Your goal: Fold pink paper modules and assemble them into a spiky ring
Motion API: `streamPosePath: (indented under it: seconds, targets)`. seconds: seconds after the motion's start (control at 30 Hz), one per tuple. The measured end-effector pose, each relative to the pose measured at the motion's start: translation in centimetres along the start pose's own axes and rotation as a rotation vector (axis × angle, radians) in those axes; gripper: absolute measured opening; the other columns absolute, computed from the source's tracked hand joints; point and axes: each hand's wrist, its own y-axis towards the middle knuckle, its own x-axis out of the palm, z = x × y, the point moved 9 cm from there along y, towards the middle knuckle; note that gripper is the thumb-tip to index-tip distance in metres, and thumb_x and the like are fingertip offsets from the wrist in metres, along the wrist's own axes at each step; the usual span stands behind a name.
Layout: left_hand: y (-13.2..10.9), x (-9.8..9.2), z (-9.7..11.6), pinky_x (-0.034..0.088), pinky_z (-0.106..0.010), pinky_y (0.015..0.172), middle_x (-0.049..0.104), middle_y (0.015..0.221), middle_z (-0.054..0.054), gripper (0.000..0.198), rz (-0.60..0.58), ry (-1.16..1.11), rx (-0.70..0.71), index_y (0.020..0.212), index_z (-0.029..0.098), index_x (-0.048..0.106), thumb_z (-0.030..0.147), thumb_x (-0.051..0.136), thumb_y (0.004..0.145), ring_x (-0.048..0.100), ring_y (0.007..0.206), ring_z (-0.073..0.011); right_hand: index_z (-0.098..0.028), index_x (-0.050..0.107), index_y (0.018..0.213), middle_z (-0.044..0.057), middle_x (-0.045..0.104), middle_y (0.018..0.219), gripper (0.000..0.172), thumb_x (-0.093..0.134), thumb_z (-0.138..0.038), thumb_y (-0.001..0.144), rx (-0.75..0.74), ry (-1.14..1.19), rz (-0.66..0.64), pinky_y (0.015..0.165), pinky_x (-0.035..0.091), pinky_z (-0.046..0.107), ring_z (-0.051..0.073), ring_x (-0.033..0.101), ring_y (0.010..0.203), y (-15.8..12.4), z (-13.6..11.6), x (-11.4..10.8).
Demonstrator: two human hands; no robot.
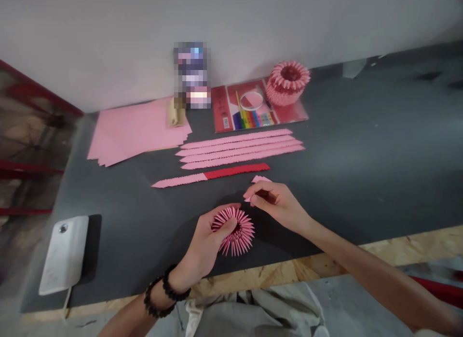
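Observation:
My left hand (206,243) is closed around a round pink ring of folded paper pieces (243,238), its thumb pressed into the centre hole. To the right and a little farther off, my right hand (277,204) pinches a small pink folded paper piece (248,199) between thumb and fingertips, apart from the ring. Just beyond those fingers lie a few more pink folded pieces (261,178), partly hidden. A strip of nested folded paper (237,171), half pink and half red, rests in front of both hands. Behind it, several all-pink strips (238,149) lie side by side.
Pink paper sheets (130,129) lie at the back left under a small beige item (175,116). A pixelated phone-like object (193,76) leans on the wall. A red paper pack (220,110) supports a finished-looking pink and red folded-paper vessel (288,83). A white corded device (65,255) sits front left.

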Motion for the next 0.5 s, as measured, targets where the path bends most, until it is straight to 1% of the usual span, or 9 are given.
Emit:
streamPosePath:
  seconds: [0.07, 0.13, 0.2, 0.27, 0.33, 0.4, 0.5]
  targets:
    - [0.0, 0.0, 0.0, 0.052, -0.030, 0.085, 0.079, 0.103, -0.008, 0.038, 0.008, -0.018, -0.003, 0.112, 0.018, 0.081, 0.038, 0.084, 0.081, 0.069, 0.090, -0.0216, -0.020, 0.072, 0.094, 0.006, 0.074, 0.096, 0.019, 0.068, -0.038, 0.095, 0.017, 0.047, -0.028, 0.074, 0.058, 0.030, 0.014, 0.071, 0.076, 0.0, 0.4, 0.3]
    - [0.0, 0.0, 0.0, 0.053, -0.031, 0.086, 0.079, 0.106, -0.009, 0.039, 0.010, -0.021, -0.001, 0.113, 0.019, 0.081, 0.038, 0.086, 0.079, 0.070, 0.092, -0.0219, -0.020, 0.071, 0.097, 0.006, 0.073, 0.100, 0.019, 0.072, -0.038, 0.092, 0.049, 0.105, -0.043, 0.077, 0.060, 0.031, 0.015, 0.072, 0.080, -0.1, 0.8, 0.6]
    - [0.0, 0.1, 0.0, 0.054, -0.031, 0.088, 0.080, 0.108, -0.010, 0.040, 0.007, -0.013, 0.003, 0.113, 0.019, 0.081, 0.038, 0.087, 0.077, 0.070, 0.093, -0.0227, -0.021, 0.071, 0.097, 0.005, 0.073, 0.098, 0.024, 0.080, -0.038, 0.085, 0.083, 0.137, -0.047, 0.077, 0.060, 0.031, 0.016, 0.073, 0.084, -0.2, 1.2, 0.8]
    - [0.0, 0.1, 0.1, 0.054, -0.033, 0.088, 0.080, 0.107, -0.010, 0.040, 0.009, 0.007, 0.012, 0.111, 0.019, 0.082, 0.038, 0.088, 0.076, 0.071, 0.094, -0.0239, -0.021, 0.072, 0.093, 0.004, 0.073, 0.092, 0.026, 0.085, -0.038, 0.079, 0.105, 0.134, -0.032, 0.075, 0.060, 0.030, 0.016, 0.072, 0.082, -0.2, 1.4, 0.8]
    - [0.0, 0.0, 0.4, 0.055, -0.034, 0.090, 0.080, 0.104, -0.009, 0.038, 0.025, 0.047, 0.032, 0.109, 0.019, 0.082, 0.038, 0.088, 0.076, 0.071, 0.094, -0.0250, -0.021, 0.074, 0.090, 0.004, 0.074, 0.090, 0.022, 0.083, -0.039, 0.082, 0.110, 0.123, 0.000, 0.074, 0.059, 0.030, 0.016, 0.071, 0.080, -0.3, 1.3, 0.6]
    - [0.0, -0.1, 0.8, 0.054, -0.036, 0.092, 0.081, 0.103, -0.009, 0.035, 0.048, 0.108, 0.054, 0.107, 0.020, 0.083, 0.037, 0.087, 0.077, 0.071, 0.095, -0.0262, -0.022, 0.076, 0.091, 0.005, 0.076, 0.094, 0.018, 0.079, -0.040, 0.087, 0.059, 0.105, 0.036, 0.079, 0.059, 0.033, 0.018, 0.072, 0.086, -0.3, 0.7, 0.2]
    - [0.0, -0.4, 1.4, 0.053, -0.037, 0.093, 0.081, 0.104, -0.008, 0.031, 0.087, 0.183, 0.083, 0.106, 0.021, 0.083, 0.033, 0.086, 0.077, 0.071, 0.097, -0.0275, -0.026, 0.080, 0.094, 0.006, 0.075, 0.103, 0.014, 0.075, -0.038, 0.090, -0.058, -0.025, 0.062, 0.084, 0.057, 0.036, 0.021, 0.069, 0.098, -0.4, -0.6, -0.2]
